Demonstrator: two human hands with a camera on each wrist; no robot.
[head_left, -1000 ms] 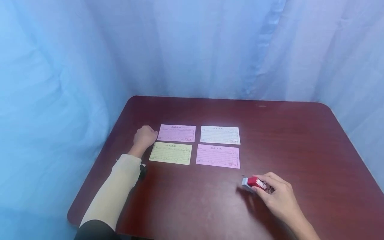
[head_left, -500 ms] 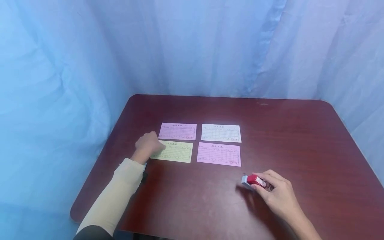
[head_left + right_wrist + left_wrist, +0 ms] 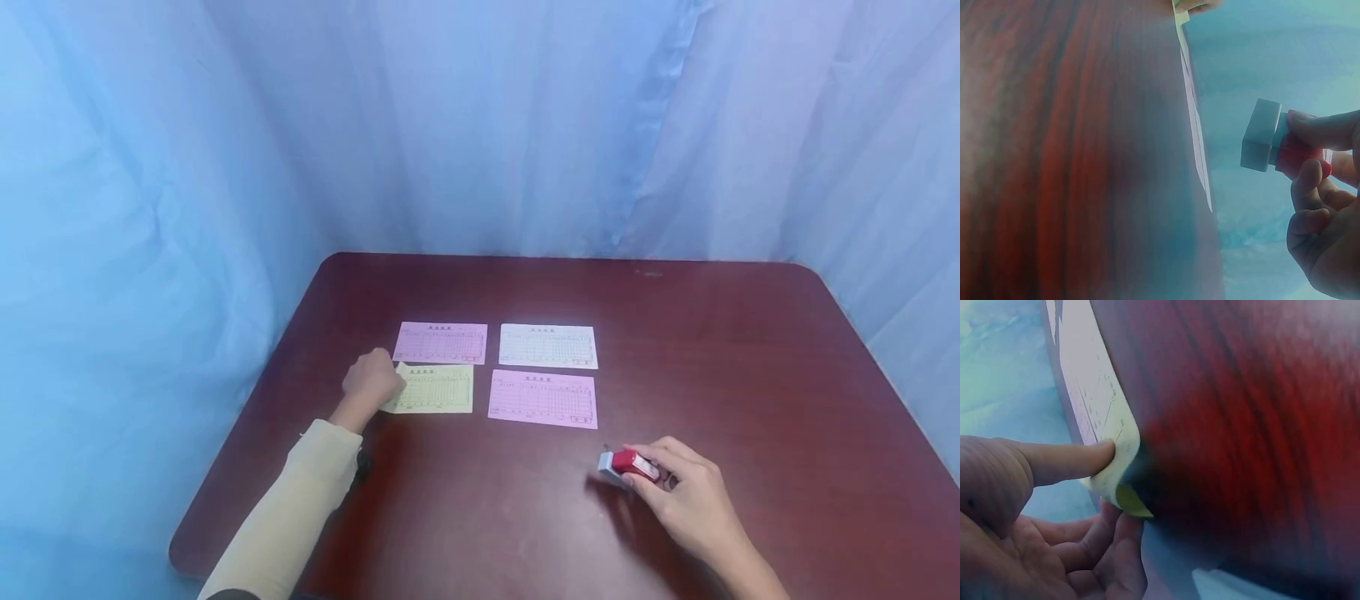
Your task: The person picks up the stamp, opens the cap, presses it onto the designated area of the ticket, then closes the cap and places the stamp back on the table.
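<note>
My left hand (image 3: 371, 381) pinches the left end of a yellow printed form (image 3: 438, 389). In the left wrist view the thumb lies on top of the yellow paper (image 3: 1124, 450), its end curled over the fingers. Lower right, my right hand (image 3: 690, 492) grips a small red stamp (image 3: 633, 464) with a grey cap (image 3: 1261, 135) on its end, held above the table. A pink form (image 3: 440, 342) lies behind the yellow one. A white form (image 3: 548, 346) and another pink form (image 3: 543, 399) lie to the right; these three bear a small red mark at the lower right corner.
The dark red-brown wooden table (image 3: 480, 517) has rounded corners. Light blue curtains (image 3: 480, 125) hang behind it and at both sides. A cream sleeve (image 3: 288, 508) covers the left forearm, over the table's left part.
My left hand has moved from beside the far pink form to the yellow form and taken hold of its left end, which is now bent up. The right hand holds the stamp in nearly the same place.
</note>
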